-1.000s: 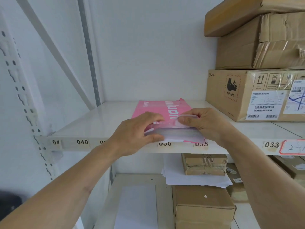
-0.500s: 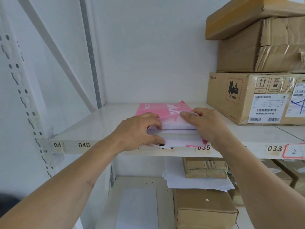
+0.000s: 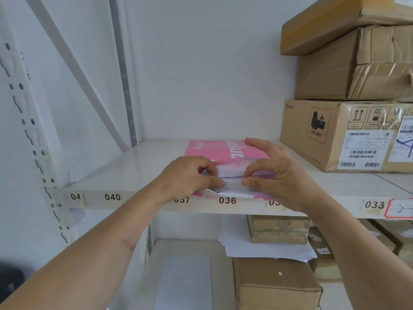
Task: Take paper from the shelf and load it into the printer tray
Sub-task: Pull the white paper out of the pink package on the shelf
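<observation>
A ream of white paper in a torn pink wrapper lies flat at the front of the white shelf, above labels 037 to 035. The white sheets show at its open near end. My left hand pinches the left part of a bundle of sheets between thumb and fingers. My right hand pinches the same bundle from the right, with its other fingers spread over the wrapper. No printer is in view.
Stacked cardboard boxes stand on the shelf just right of the ream. On the shelf below lie loose white sheets and more cardboard boxes. A perforated upright post runs down the left.
Both hands moved from peeling the wrapper flap back to pinching a bundle of sheets at the ream's open end. My right hand slid toward the middle and spread its fingers.
</observation>
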